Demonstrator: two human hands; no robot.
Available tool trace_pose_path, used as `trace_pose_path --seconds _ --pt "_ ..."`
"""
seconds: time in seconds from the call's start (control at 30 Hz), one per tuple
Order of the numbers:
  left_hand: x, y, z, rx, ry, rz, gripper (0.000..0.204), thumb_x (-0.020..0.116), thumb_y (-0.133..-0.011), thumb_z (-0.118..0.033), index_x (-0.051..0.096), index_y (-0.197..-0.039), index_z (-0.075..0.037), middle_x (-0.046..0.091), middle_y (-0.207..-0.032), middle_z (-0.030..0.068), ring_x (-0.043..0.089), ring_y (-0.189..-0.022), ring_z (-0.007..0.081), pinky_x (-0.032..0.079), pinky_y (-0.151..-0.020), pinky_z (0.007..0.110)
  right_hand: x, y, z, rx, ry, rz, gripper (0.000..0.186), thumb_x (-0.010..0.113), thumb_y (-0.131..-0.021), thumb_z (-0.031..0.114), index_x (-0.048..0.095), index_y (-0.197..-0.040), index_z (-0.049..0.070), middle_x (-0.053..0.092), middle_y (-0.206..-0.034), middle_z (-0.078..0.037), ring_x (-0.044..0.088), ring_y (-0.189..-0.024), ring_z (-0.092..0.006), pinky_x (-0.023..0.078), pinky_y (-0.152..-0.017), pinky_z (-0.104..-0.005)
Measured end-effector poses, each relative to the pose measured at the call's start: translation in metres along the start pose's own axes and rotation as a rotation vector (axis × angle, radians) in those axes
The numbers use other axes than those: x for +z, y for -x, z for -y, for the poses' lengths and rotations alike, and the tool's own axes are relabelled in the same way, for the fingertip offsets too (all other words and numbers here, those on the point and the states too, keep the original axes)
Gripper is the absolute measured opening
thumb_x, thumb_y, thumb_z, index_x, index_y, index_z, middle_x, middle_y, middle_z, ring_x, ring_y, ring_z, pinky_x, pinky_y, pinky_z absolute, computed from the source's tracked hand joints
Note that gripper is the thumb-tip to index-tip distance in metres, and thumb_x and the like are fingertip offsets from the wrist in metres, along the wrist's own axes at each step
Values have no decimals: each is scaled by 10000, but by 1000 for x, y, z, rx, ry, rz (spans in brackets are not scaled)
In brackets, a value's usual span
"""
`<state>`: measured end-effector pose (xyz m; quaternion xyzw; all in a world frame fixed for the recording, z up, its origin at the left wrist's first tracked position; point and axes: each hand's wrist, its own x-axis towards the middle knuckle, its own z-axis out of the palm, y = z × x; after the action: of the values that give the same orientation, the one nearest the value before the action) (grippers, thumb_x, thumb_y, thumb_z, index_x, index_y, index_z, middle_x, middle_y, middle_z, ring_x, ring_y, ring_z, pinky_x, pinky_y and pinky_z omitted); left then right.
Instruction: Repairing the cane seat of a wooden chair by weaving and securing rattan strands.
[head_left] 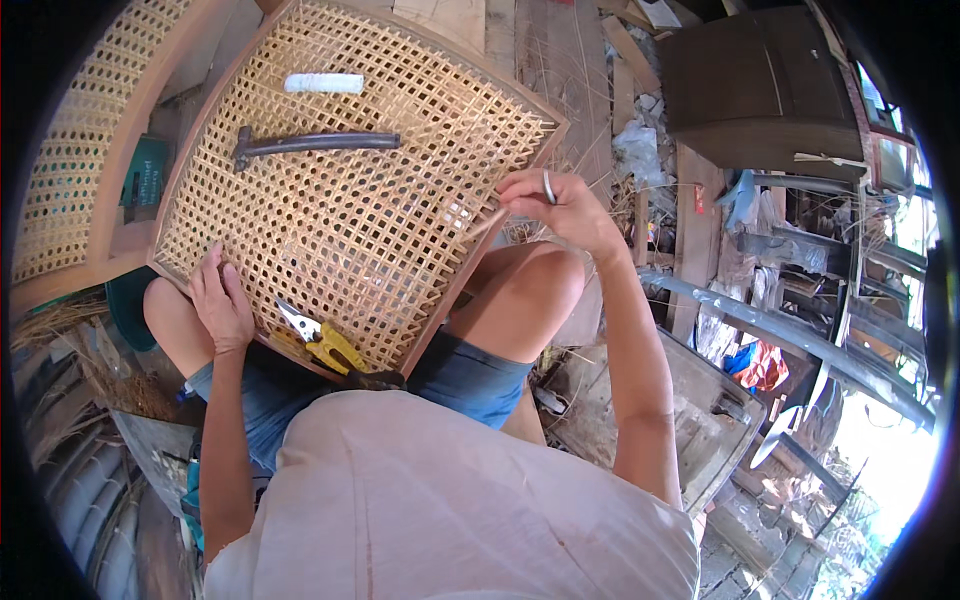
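A wooden frame (455, 285) filled with woven cane webbing (340, 200) rests tilted across my knees. My left hand (220, 305) lies flat on the webbing at the frame's lower left edge. My right hand (555, 205) is at the frame's right edge, fingers pinched on a thin cane strand (490, 222) and holding a small metal tool (548, 186). On the webbing lie a dark hammer (315, 143), a white cylinder (323, 83) and yellow-handled cutters (322, 340).
A second caned frame (80, 150) stands at the left. A dark wooden cabinet (760, 90) is at the upper right, with planks, scraps and long dark rails (800, 335) around it. Loose cane strips litter the ground ahead.
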<state>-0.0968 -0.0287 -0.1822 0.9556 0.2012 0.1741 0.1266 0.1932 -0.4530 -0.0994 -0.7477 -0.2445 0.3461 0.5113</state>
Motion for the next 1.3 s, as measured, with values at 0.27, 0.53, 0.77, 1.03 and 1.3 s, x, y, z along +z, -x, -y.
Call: trace_pose_path --seconds 0.27,0.53,0.77,1.03,1.3 --pt "5 -6 0 -18 -51 -15 374 509 -1000 -112 579 -1364 -66 638 -1187 142 579 -1098 314 412 -1025 444 14 -31 13 -173 983 62 145 560 -988 197 603 -1079 91 709 -815 -157 699 -805 -383 542 -707 -487" --pt "0 -8 -4 -10 -17 -39 334 538 -1006 -124 601 -1326 -49 649 -1156 149 590 -1067 327 444 -981 446 -20 -35 -14 -117 938 16 174 587 -986 226 609 -1143 154 682 -881 -213 653 -872 -450 515 -737 -538" --pt "0 -6 -5 9 -26 -121 327 555 -989 -185 593 -1296 -78 646 -1115 153 581 -1054 353 440 -957 475 -29 -9 -12 -26 352 -303 265 524 -1057 261 628 -1175 47 690 -1006 -40 663 -907 -198 527 -847 -390" --pt "3 -7 -8 26 -76 -100 486 524 -986 -260 514 -1433 -68 503 -1487 139 451 -1394 347 323 -1164 502 157 -2 42 -98 776 -415 233 555 -1035 408 602 -1108 192 727 -850 -172 716 -791 -400 552 -718 -509" --pt "6 -1 4 63 -203 196 614 341 -1076 -420 337 -1604 -106 289 -1669 191 226 -1559 369 150 -1259 537 249 -30 30 -329 1061 -562 294 716 -887 341 674 -1096 137 691 -1073 -125 646 -1079 -307 508 -860 -500"
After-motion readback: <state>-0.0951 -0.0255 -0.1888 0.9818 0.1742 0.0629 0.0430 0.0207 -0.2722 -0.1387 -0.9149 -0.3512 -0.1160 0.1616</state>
